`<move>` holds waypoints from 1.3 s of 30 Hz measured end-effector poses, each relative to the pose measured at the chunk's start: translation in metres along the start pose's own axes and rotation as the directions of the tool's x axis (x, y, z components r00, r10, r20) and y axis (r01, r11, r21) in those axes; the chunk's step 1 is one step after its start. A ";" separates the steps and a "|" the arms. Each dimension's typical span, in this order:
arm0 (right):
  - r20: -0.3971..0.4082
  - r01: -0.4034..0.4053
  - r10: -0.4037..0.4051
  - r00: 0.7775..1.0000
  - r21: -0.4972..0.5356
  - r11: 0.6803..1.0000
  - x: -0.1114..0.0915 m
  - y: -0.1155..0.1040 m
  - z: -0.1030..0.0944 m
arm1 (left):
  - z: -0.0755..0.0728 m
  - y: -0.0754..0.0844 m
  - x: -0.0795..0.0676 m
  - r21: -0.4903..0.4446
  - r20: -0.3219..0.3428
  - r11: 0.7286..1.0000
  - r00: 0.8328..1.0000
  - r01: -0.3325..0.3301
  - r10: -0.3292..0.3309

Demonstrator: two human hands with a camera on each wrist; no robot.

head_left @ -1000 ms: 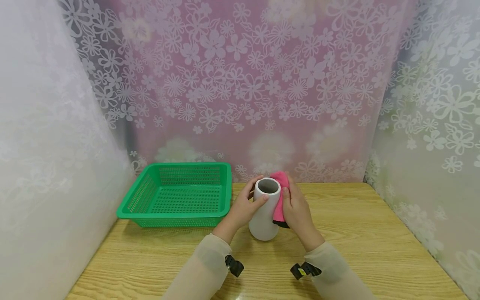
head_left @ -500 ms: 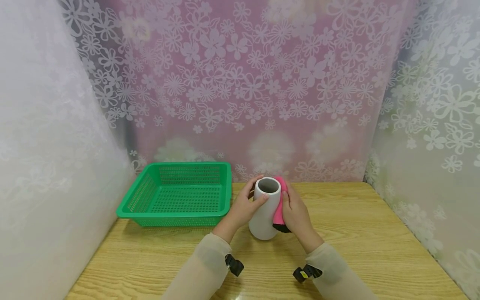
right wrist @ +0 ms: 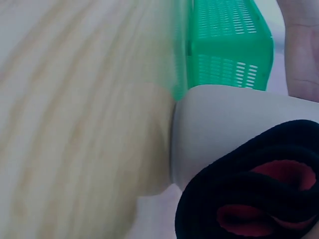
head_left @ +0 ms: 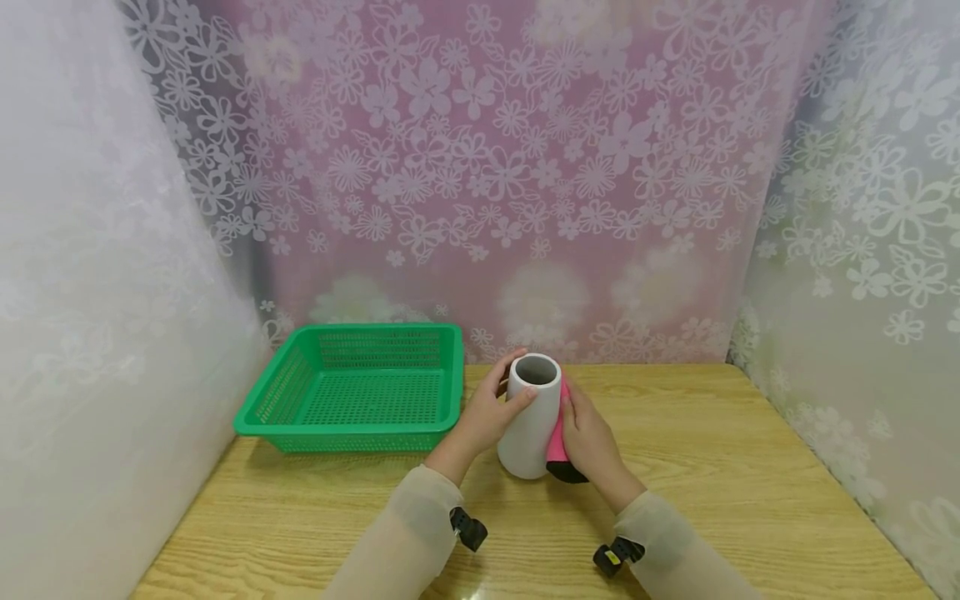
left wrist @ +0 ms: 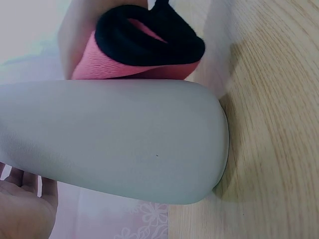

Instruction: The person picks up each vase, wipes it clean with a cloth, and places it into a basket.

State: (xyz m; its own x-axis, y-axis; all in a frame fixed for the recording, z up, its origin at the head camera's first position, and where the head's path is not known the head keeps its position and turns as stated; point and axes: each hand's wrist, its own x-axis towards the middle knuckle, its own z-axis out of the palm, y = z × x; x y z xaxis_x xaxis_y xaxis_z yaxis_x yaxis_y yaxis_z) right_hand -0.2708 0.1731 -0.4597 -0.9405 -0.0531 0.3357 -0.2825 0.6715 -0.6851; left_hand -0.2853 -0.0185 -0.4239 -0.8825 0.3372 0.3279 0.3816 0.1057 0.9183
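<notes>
A white vase (head_left: 525, 442) with an open round mouth stands upright on the wooden table. My left hand (head_left: 486, 412) grips its upper part from the left, thumb on the near side below the rim. On the other side, my right hand (head_left: 595, 437) holds a folded pink cloth (head_left: 557, 442) with a black edge against the vase's lower right side. The left wrist view shows the cloth's black edge (left wrist: 112, 45) beside the vase wall (left wrist: 114, 139). In the right wrist view, the rolled cloth (right wrist: 199, 204) covers part of the vase (right wrist: 219, 119); the right hand is mostly hidden there.
A green plastic basket (head_left: 352, 431) with perforated walls sits on the table to the left of the vase. Behind the wooden table (head_left: 712, 467) hangs a pink floral curtain (head_left: 495, 208). Pale floral sheets stand at both sides.
My right hand has slid the cloth down the vase's right side, toward me. The cloth's top no longer shows above the hand. The left hand and the vase stay in place.
</notes>
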 end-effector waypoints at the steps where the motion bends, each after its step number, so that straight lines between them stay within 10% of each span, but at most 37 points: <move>1: 0.008 -0.004 0.004 1.000 -0.005 1.000 0.000 0.002 0.001 | 0.000 0.000 0.000 -0.003 0.001 1.000 1.000 0.000 0.000; 24: 0.214 -0.110 0.151 0.965 -0.191 0.975 -0.001 0.017 0.007 | 0.001 0.003 -0.001 -0.003 -0.011 1.000 1.000 0.001 -0.001; 39: 0.247 -0.046 0.105 0.963 -0.233 0.971 0.002 0.019 0.005 | 0.001 0.003 -0.001 -0.005 -0.015 1.000 1.000 -0.003 0.002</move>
State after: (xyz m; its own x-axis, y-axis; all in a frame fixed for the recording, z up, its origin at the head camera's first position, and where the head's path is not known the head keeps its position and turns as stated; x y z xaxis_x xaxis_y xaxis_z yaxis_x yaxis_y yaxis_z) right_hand -0.2785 0.1821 -0.4748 -0.9823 -0.1632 0.0915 -0.1867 0.8272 -0.5300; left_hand -0.2825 -0.0173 -0.4216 -0.8856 0.3232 0.3335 0.3826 0.1004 0.9185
